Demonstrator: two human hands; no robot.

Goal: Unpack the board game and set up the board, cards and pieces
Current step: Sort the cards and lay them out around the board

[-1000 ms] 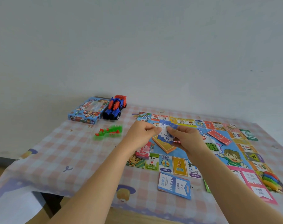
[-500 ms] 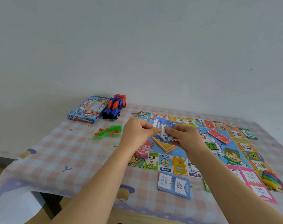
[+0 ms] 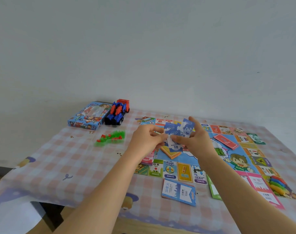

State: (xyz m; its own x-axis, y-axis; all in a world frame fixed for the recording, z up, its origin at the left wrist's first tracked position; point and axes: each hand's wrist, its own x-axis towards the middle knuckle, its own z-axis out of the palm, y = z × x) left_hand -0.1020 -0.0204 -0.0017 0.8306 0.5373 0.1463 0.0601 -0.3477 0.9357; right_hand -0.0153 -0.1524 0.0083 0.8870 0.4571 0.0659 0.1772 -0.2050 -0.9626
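Observation:
Both hands hold a small bundle of blue play-money notes marked 10 above the game board. My left hand pinches the notes' left edge. My right hand pinches them from the right, fingers spread behind the fanned notes. On the board lie an orange card stack, a red card stack and a pink money stack. Blue title cards lie on the cloth near the board's front edge. Coloured pawns sit at the board's right corner.
The blue game box lies at the back left beside a blue and red toy truck. Green and red plastic houses are heaped on the checked tablecloth. Pink and green cards lie front right. A green card stack sits far right.
The notes have fanned out wider and risen slightly between my hands. My right hand's fingers have spread open behind them.

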